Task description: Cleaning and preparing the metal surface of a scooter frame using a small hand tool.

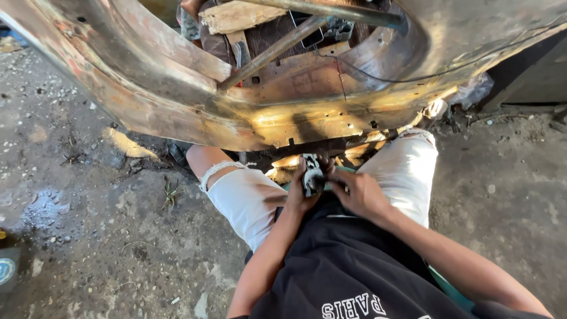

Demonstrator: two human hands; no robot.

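1. Head view: the left hand (298, 198) and right hand (360, 192) meet in the lap, each grip closed on a small dark metal part (312, 175) held between the knees.
2. Just above hangs a rusty, bare car body panel (195, 88) with a metal rod (271, 52) across its opening.
3. Judgement: the part may slip onto the gritty concrete floor (88, 236), since both grips pinch only its edges.

One view only, camera on my head. Looks steeply down over my chest and lap, close to my hands (331, 192). Rusty metal body panel (177, 88) fills top of frame, near. Concrete floor (88, 236) spreads left and right below. No second view to overlap.
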